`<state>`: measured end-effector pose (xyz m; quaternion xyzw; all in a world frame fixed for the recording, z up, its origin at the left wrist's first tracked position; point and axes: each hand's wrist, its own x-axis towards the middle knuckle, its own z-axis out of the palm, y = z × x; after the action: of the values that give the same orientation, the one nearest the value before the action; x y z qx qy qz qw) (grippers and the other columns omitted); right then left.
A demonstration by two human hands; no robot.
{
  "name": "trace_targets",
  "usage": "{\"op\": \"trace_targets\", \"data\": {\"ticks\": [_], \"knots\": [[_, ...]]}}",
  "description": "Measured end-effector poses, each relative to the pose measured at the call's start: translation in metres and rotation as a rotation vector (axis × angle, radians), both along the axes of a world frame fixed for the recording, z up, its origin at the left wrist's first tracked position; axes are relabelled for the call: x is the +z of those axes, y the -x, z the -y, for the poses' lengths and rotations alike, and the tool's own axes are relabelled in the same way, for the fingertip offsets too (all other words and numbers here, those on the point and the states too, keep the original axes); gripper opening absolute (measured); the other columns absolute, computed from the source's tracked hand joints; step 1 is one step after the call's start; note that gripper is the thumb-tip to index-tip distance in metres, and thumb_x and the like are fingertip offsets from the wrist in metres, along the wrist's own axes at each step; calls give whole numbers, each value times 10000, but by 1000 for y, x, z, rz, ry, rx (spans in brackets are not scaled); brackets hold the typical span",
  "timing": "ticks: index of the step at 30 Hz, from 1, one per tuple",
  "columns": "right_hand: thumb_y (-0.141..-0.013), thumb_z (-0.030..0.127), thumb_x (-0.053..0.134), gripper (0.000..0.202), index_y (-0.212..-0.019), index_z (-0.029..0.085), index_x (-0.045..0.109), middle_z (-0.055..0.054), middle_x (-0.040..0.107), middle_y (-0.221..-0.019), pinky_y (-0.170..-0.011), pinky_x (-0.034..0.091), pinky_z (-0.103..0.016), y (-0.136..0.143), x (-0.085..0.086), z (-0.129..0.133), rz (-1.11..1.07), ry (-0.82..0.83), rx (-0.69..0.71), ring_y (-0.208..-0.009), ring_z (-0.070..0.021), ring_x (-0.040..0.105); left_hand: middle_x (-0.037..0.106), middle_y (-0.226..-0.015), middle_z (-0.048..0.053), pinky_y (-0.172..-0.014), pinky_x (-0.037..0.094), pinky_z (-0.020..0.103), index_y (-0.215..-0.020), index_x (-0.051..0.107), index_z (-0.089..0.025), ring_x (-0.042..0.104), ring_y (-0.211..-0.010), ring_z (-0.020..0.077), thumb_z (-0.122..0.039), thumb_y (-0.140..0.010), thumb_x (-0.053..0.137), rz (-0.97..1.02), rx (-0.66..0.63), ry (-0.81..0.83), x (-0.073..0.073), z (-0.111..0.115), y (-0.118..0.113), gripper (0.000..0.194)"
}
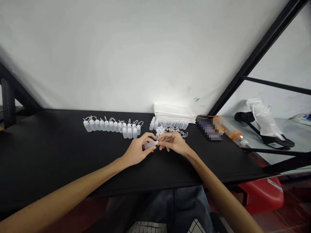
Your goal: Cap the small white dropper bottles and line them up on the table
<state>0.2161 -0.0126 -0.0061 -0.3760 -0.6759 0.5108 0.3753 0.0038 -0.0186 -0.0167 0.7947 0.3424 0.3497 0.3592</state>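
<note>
My left hand (136,151) is closed around a small translucent plastic bottle (150,144), which lies tilted with its mouth toward the right. The fingers of my right hand (175,143) pinch at the bottle's neck end; whether a cap is between them is too small to make out. Just beyond my hands lie a pile of white caps (160,130) and several loose white cap straps (173,130). To the left, capped bottles (104,125) with looped straps stand in a row. Behind the caps are several uncapped bottles (153,124).
A stack of white flat sheets or bags (173,112) rests against the wall. On the right are a blurred dark phone-like object (209,129) and an orange-labelled drink bottle (229,129) lying down. A black metal frame (252,55) rises there. Below the black table (60,155) stands a red stool (264,195).
</note>
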Motion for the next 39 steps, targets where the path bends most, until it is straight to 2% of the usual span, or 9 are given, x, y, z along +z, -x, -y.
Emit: {"op": "trace_targets", "data": {"ticks": [5,11,17,20,25,30,36,39], "knots": [[-772,358,714,300,-931,102,713,-82,701,-710,-427,429,-197,1,2,2,46,-3,14,-652,-182,677,740,-924,-23,-550,459,223,-1105,496,-230,656,-614,128,-208,-849,594,-46,27,-21,-1,-1,0,275],[-809,359,658,314,-990,112,728,-69,688,-703,-420,419,-183,4,1,3,127,-60,30,-624,-150,639,743,-960,-6,-635,499,254,-1112,492,-231,699,-729,170,-272,-874,569,-79,31,-10,0,0,0,253],[-808,347,658,322,-1038,131,724,-69,685,-768,-417,429,-182,5,1,4,105,-81,39,-644,-148,640,741,-882,-3,-641,494,250,-1111,495,-223,699,-724,172,-387,-923,520,-34,6,-6,0,0,-1,251],[-816,353,657,313,-1025,129,725,-58,664,-719,-414,425,-192,6,0,5,55,-63,38,-613,-146,634,724,-826,-7,-606,468,232,-1097,502,-213,675,-680,154,-410,-949,471,-39,6,-14,1,0,-2,248],[-806,375,674,305,-956,116,730,-66,669,-750,-397,403,-189,7,-1,5,43,-6,54,-538,-115,604,573,-650,-48,-606,417,239,-1026,518,-199,550,-572,121,-385,-1004,311,-122,-7,-38,4,0,-1,279],[-828,373,655,292,-867,93,726,-36,622,-596,-414,403,-197,8,3,7,94,-24,76,-486,-109,571,420,-585,-70,-542,327,233,-997,520,-198,406,-512,110,-393,-1011,271,-144,-12,2,5,-1,1,316],[-853,374,633,289,-828,96,708,-19,598,-557,-431,412,-201,6,3,8,121,-45,108,-469,-102,554,585,-734,-32,-610,359,248,-1025,497,-202,459,-581,121,-372,-1004,305,-125,-54,7,7,0,1,257],[-853,376,634,286,-863,102,714,-27,621,-605,-428,416,-199,6,2,8,102,-34,108,-472,-97,559,601,-751,-31,-632,370,256,-1092,453,-205,462,-580,122,-375,-999,326,-118,-62,10,7,0,1,231]]}}
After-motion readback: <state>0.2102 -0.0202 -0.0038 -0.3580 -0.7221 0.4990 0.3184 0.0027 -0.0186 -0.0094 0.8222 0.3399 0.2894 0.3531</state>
